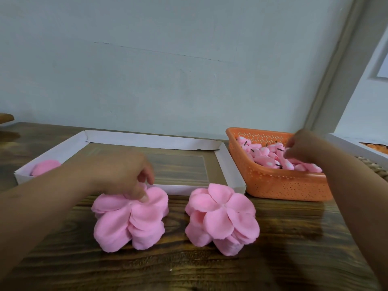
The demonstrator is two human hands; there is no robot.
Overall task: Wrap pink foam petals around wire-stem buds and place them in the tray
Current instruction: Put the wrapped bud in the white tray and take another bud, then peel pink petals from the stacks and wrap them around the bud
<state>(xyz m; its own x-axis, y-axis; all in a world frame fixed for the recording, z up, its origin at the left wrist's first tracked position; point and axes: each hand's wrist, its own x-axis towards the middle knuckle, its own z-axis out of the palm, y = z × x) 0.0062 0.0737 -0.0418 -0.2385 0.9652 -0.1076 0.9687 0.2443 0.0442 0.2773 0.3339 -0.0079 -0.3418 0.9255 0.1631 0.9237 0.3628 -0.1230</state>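
Note:
Two stacks of pink foam petals stand on the wooden table, a left stack [130,221] and a right stack [222,219]. My left hand [123,175] pinches the top petal of the left stack with thumb and fingers. My right hand [302,147] reaches into the orange basket [279,185] and its curled fingers touch the pink wire-stem buds [264,156] piled there; whether a bud is gripped is hidden. Behind the stacks lies the white cardboard tray [228,164], and one finished pink flower [45,166] lies in its left corner.
A wall rises just behind the table. At the far right stands another white box [357,148] with orange material inside, next to a woven mat [375,166]. The table's front part [189,269] is bare wood.

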